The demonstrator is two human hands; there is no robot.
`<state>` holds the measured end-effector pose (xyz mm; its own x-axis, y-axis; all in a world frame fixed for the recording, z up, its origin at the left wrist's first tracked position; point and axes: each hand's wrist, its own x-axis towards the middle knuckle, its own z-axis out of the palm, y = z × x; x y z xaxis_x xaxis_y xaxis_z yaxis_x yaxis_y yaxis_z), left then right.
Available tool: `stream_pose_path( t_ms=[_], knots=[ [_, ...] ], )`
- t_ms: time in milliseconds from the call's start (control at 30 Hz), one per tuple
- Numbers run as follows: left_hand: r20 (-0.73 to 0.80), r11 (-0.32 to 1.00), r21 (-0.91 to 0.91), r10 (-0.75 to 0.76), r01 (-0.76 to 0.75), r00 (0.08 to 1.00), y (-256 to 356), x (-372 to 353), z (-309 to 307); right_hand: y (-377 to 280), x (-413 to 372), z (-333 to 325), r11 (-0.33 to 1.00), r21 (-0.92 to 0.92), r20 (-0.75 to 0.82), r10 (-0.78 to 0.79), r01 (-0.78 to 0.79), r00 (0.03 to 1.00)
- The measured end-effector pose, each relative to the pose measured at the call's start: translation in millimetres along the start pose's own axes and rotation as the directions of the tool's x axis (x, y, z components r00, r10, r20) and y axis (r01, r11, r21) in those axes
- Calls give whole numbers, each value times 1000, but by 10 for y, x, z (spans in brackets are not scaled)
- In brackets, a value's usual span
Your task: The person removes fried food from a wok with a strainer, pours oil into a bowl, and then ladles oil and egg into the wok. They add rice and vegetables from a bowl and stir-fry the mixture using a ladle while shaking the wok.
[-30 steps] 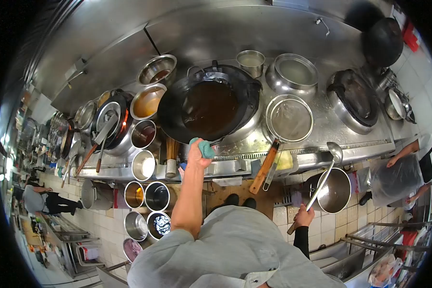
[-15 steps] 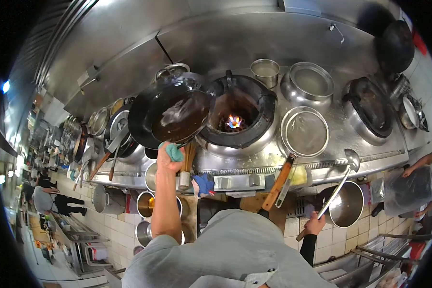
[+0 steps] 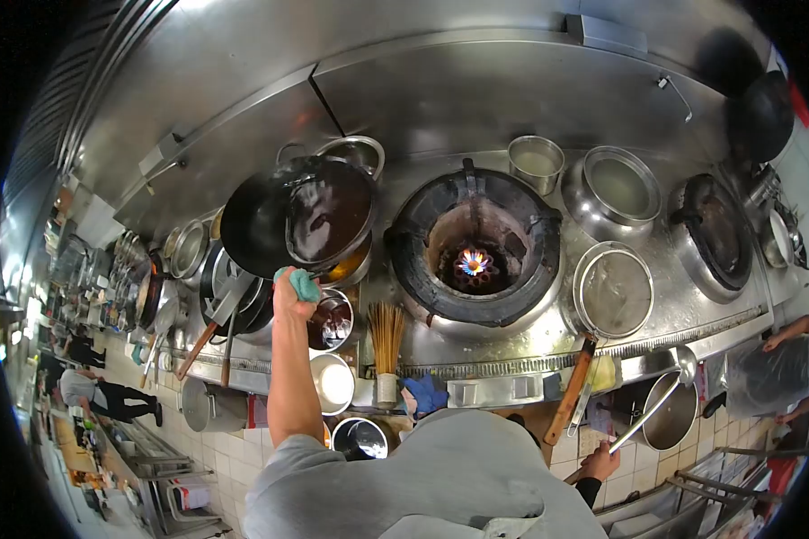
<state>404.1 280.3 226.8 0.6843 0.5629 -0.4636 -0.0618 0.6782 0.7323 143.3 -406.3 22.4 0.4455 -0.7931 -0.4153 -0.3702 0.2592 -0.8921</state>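
With a teal cloth [image 3: 305, 286] in its grip, my left hand [image 3: 288, 296] is closed on the near edge of a black wok [image 3: 250, 223]. Dark liquid [image 3: 328, 216] lies toward the wok's right side, and the wok looks tilted that way. It is held up left of the lit burner [image 3: 473, 262], above a metal pot [image 3: 349, 266] partly hidden under it. On the right, my right hand [image 3: 600, 462] is closed around the handle of a long metal ladle [image 3: 645, 415]. The ladle's bowl is near the stove's front edge, above a large pot [image 3: 672, 418].
A round strainer [image 3: 615, 289] with a wooden handle rests right of the burner. Water-filled pots [image 3: 617, 185] stand behind it. A bamboo wok brush [image 3: 386, 350] stands at the stove's front. Another person's hand [image 3: 779, 340] and a plastic bag are at far right.
The wok has moved left with my left hand, away from the burner, so the flame ring shows fully. My right hand still holds the ladle. The view has shifted.
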Motion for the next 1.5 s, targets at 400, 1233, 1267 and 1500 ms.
stream_pose_path(
  t_ms=[400, 1233, 1267, 1500],
  knots=[
    [-39, 978, 196, 82, -73, 996, 898, 1217, 318, -52, -291, 30, 1000, 7, -82, -27, 27, 996],
    [-33, 711, 684, 250, -161, 968, 1864, 1299, 768, 11, -226, -86, 998, 57, -68, 0, 4, 998],
    [-6, 713, 685, 212, -151, 977, 1876, 1281, 785, 28, -218, -96, 998, 57, -64, -11, 14, 998],
    [-74, 649, 730, 385, -213, 920, 1719, 1039, 957, 42, -225, -203, 997, 73, -56, -10, 14, 998]
  ],
)
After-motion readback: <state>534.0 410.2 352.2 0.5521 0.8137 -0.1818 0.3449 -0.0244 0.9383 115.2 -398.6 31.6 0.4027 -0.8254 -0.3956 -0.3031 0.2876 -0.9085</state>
